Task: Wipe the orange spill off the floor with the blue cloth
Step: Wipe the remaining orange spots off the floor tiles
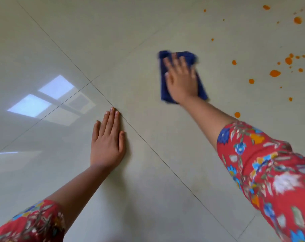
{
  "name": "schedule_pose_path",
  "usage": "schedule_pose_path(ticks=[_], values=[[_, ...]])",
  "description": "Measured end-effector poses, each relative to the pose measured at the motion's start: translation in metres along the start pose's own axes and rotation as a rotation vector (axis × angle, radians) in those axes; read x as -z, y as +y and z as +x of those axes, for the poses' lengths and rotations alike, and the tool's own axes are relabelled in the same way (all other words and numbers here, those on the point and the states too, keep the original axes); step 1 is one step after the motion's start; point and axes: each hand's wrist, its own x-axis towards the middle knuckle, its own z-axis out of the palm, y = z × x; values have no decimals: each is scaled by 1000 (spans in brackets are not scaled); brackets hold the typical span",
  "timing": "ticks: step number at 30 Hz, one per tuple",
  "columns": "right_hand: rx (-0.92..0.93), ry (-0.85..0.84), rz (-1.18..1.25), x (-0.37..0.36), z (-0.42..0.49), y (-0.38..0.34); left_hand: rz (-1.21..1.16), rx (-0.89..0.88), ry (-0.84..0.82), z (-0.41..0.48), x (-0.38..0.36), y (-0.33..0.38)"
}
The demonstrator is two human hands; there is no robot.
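Your right hand presses blue cloth flat, fingers spread; orange spill untouched beside. Left hand open, empty, bracing on floor.

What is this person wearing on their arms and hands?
Both hands, the left hand and the right hand, are bare: no gloves, rings or bracelets show. Each arm has a red sleeve with a busy flower print in blue, orange, white and green; the right sleeve ends short of the wrist, as does the left sleeve. The forearms are uncovered.
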Motion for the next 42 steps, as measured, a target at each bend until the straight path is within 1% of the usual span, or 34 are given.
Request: schedule_pose_path(ticks=[1,2,3,4,5,7,8,9,10,11,12,14,15,16,17,18,19,21,22,24,25,26,28,30,31,32,33,34,35,36,37,38,40,42], values=[[-141,30,25,1,12,13,-1,2,-1,-1,0,0],[-229,46,43,2,21,15,-3,6,3,1,0,0],[-260,47,58,1,25,7,1,5,2,1,-1,-1],[-221,45,64,1,23,-10,4,1,0,1,-1,0],[-115,44,60,-1,16,-31,2,-1,-2,0,-1,-1],[227,6,19,-6,-17,-69,-9,-2,5,1,-1,-2],[419,-33,-14,-7,-45,-75,-13,-9,9,1,-1,-3],[555,-59,-32,-10,-75,-68,-15,-18,10,1,-1,-3],[614,-87,-29,-11,-99,-49,-17,-24,10,1,-1,-3],[607,-99,-20,-10,-109,-19,-21,-21,8,1,-1,-2],[526,-58,-26,-10,-108,13,-17,-18,8,0,-1,-1],[215,6,-61,-4,-88,64,-9,-4,11,0,-2,0],[67,25,-75,1,-75,74,-6,0,10,0,-2,-1],[-22,38,-73,3,-67,69,-7,1,6,1,-2,0],[-37,39,-66,1,-68,51,-12,-1,4,2,-1,0],[20,44,-62,-4,-78,28,-19,-4,-1,2,0,0],[153,43,-40,-10,-98,4,-27,-7,-3,3,0,0],[532,-22,0,-22,-168,-28,-39,-10,3,1,1,0],[671,-85,-1,-24,-207,-28,-45,-10,1,1,1,-1],[788,-143,14,-19,-244,10,-53,-10,-2,2,1,-2],[768,-113,-14,-17,-243,38,-58,-8,-3,3,1,-2],[704,-95,-64,-14,-234,65,-65,-3,-5,2,1,-2],[486,-70,-142,-4,-203,101,-97,23,-4,1,4,2],[271,-66,-129,0,-182,86,-156,36,9,-2,6,13],[208,-23,-97,-4,-188,64,-190,7,11,-4,6,24],[222,-2,-48,-13,-206,39,-225,-33,7,-6,5,36],[337,7,-19,-22,-236,18,-252,-73,2,-9,4,47],[499,-35,-25,-26,-271,9,-271,-105,-7,-12,3,57],[624,-88,-48,-25,-306,13,-283,-135,-24,-15,0,65],[685,-130,-61,-23,-331,27,-282,-162,-52,-18,-3,69],[678,-150,-74,-20,-353,46,-263,-208,-100,-24,-6,73],[625,-157,-88,-17,-362,67,-228,-258,-142,-28,-9,74],[436,-143,-115,-14,-356,103,-118,-359,-195,-38,-15,74],[178,-125,-136,-9,-325,116,-35,-420,-217,-41,-20,73]])
